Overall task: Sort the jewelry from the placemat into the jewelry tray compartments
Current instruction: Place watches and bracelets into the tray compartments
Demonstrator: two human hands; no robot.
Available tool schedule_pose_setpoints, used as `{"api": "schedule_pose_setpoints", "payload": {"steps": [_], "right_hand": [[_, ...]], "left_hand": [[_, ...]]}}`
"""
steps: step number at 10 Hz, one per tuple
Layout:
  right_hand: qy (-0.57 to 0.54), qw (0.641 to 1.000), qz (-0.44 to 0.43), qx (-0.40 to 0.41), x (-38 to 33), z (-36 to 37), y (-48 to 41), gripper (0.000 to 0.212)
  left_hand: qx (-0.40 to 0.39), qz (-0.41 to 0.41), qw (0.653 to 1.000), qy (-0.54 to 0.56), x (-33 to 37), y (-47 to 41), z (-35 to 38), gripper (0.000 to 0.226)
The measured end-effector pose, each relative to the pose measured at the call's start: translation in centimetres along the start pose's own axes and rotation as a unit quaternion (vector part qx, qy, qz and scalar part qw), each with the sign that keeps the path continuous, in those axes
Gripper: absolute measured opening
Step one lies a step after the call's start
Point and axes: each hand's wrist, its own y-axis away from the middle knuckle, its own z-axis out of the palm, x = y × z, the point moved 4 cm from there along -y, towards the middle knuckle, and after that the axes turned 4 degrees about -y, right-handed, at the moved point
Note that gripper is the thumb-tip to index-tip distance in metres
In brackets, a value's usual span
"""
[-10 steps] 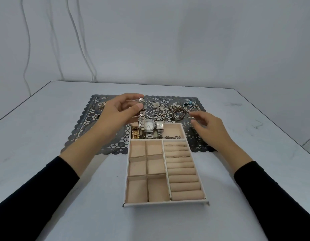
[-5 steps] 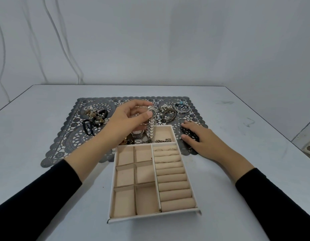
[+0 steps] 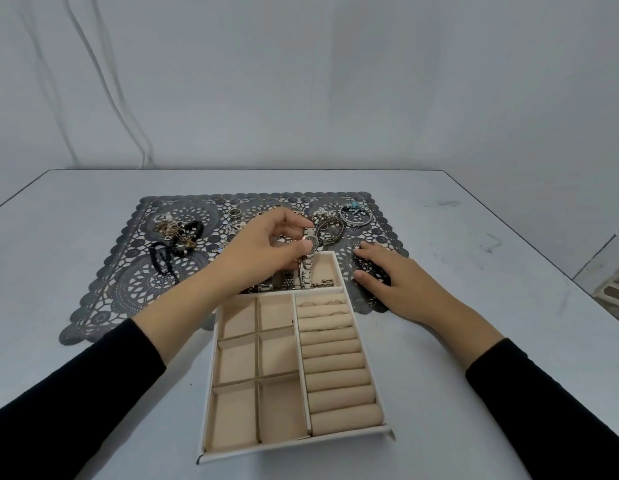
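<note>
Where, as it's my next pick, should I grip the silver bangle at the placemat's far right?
Pinch the near arc of the bangle from above, one finger inside the ring, thumb outside. It lies flat on the placemat, leaving no side grip; that arc looks bare, while the turquoise bead sits at the far side.

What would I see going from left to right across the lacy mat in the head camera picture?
A tangle of black cords and beads → small ring → left hand pinching a watch → silver bangle with a blue stone.
</note>
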Motion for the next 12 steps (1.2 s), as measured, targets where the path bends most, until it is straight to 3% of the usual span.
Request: {"api": "schedule_pose_setpoints", "payload": {"steps": [2, 4, 7, 12], "right_hand": [[-0.001, 1.000, 0.003, -0.004, -0.1, 0.0, 0.0, 0.051], [-0.004, 1.000, 0.004, -0.006, -0.2, 0.0, 0.0, 0.050], [-0.003, 1.000, 0.008, -0.005, -0.1, 0.0, 0.1, 0.050], [0.000, 1.000, 0.006, -0.003, -0.1, 0.1, 0.0, 0.049]], "left_hand": [[0.005, 0.032, 0.995, -0.090, 0.4, 0.2, -0.1, 0.019], [-0.026, 0.081, 0.991, -0.108, 0.5, 0.6, 0.5, 0.019], [-0.014, 0.119, 0.956, -0.269, 0.5, 0.2, -0.1, 0.018], [-0.020, 0.114, 0.945, -0.306, -0.3, -1.1, -1.1, 0.018]]}}
